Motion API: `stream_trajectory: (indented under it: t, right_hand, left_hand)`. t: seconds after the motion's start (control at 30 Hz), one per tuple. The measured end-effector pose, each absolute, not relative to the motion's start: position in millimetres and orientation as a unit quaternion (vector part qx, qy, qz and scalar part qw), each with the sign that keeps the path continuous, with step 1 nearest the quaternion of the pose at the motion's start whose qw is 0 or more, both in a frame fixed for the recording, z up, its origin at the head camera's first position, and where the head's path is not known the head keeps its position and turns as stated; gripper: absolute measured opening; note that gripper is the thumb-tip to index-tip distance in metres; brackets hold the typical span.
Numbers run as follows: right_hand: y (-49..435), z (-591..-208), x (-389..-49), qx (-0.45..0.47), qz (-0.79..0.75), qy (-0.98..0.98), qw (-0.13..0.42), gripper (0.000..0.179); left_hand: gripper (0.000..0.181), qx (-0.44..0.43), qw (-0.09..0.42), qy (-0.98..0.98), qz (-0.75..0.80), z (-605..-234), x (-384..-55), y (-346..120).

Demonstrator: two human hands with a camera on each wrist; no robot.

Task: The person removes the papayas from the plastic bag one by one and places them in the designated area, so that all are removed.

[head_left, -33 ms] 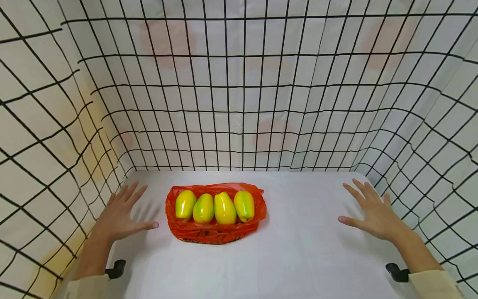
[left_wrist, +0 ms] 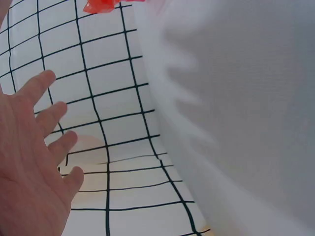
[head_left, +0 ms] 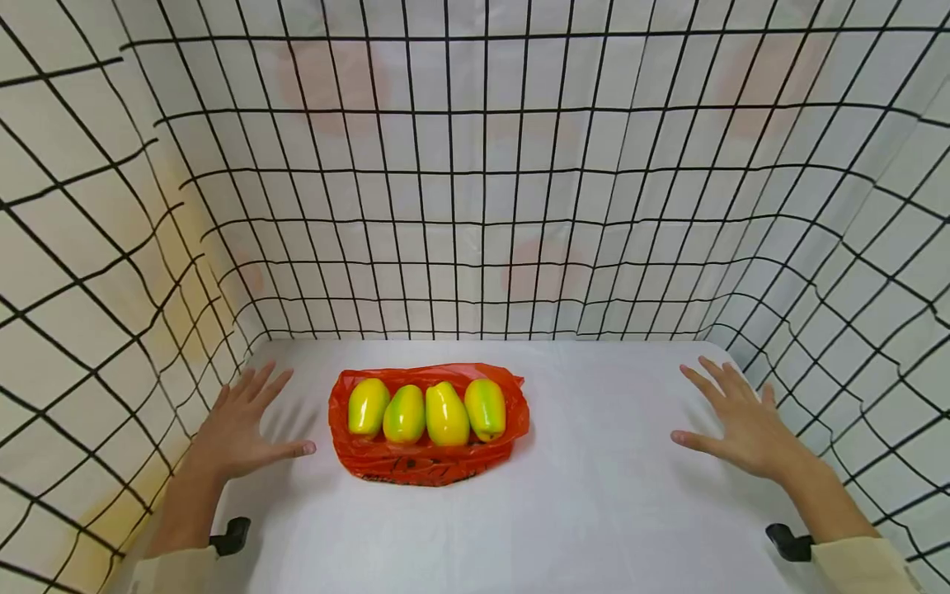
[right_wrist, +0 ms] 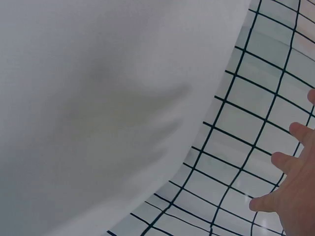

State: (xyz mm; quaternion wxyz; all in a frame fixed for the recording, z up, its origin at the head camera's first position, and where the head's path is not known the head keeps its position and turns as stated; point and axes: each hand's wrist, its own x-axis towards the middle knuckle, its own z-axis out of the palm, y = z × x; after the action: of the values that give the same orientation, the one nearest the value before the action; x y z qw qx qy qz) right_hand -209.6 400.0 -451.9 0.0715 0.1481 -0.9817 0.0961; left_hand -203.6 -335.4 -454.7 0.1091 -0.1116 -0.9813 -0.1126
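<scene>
Several glossy yellow-green fruits (head_left: 448, 415), plump and narrower at one end, sit in a row in a red plastic bag (head_left: 416, 470) whose mouth is spread wide around them. To the left of the bag my left hand (head_left: 237, 425) hovers over the table, fingers spread and thumb pointing toward the bag; it holds nothing. Far to the right, my right hand (head_left: 750, 425) is held the same way, fingers apart and nothing in it. In the left wrist view a bit of the red bag (left_wrist: 101, 5) shows at the top edge.
A white cloth-like surface (head_left: 594, 511) covers the table. White walls with a black line grid (head_left: 475, 198) stand at the back and on both sides, close beside each hand. Dark wrist devices (head_left: 232, 535) sit by the cuffs of light sleeves (head_left: 174, 571).
</scene>
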Motion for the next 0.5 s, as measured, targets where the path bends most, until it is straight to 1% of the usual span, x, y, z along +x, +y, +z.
stream_trajectory:
  t: [0.13,0.3,0.5]
  right_hand:
    - [399.1,-454.3,-209.2,0.149,0.095,-0.981,0.076,0.104]
    - [398.0,-454.9,-207.4,0.152,0.101,-0.978,0.097,0.102]
    - [396.1,-455.5,-210.4,0.161,0.114,-0.974,0.111,0.096]
  left_hand:
    - [0.117,-0.104,0.099,-0.983,-0.112,-454.6,-202.6,-334.8]
    - [0.117,-0.085,0.082,-0.987,-0.106,-458.3,-202.6,-334.6]
    - [0.118,-0.071,0.077,-0.986,-0.133,-463.7,-202.7,-327.5]
